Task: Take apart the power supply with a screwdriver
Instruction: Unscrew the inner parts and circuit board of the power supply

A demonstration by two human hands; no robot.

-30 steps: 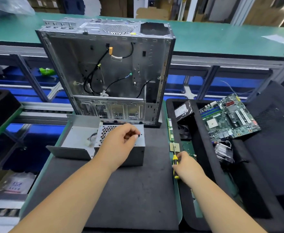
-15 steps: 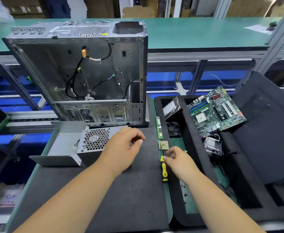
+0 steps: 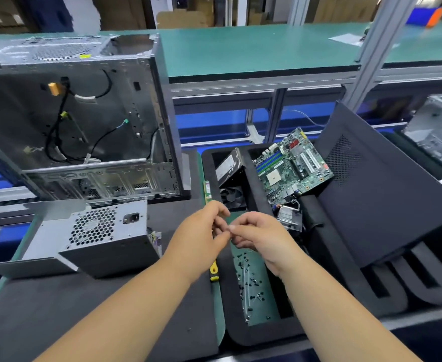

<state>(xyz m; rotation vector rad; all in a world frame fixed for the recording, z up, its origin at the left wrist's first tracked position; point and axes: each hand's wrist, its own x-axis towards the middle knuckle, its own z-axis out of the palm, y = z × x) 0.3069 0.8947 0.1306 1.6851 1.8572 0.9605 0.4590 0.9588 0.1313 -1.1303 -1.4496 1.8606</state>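
The dark mat (image 3: 97, 317) lies bare in front of the power supply (image 3: 104, 239), leaving open room on the near left. Behind the supply the empty case (image 3: 78, 121) stands upright and walls off the far left. Both hands (image 3: 201, 236) (image 3: 261, 239) meet over the strip between mat and foam tray (image 3: 243, 333), above the screwdriver (image 3: 213, 271). Loose screws (image 3: 251, 280) litter the tray's near compartment. A motherboard (image 3: 293, 165), drive (image 3: 227, 165) and fan (image 3: 232, 197) fill the far compartments; a leaning dark panel (image 3: 387, 184) blocks the right.

bright, even overhead light with soft shadows; wide-angle bending at the edges, slight motion blur throughout.
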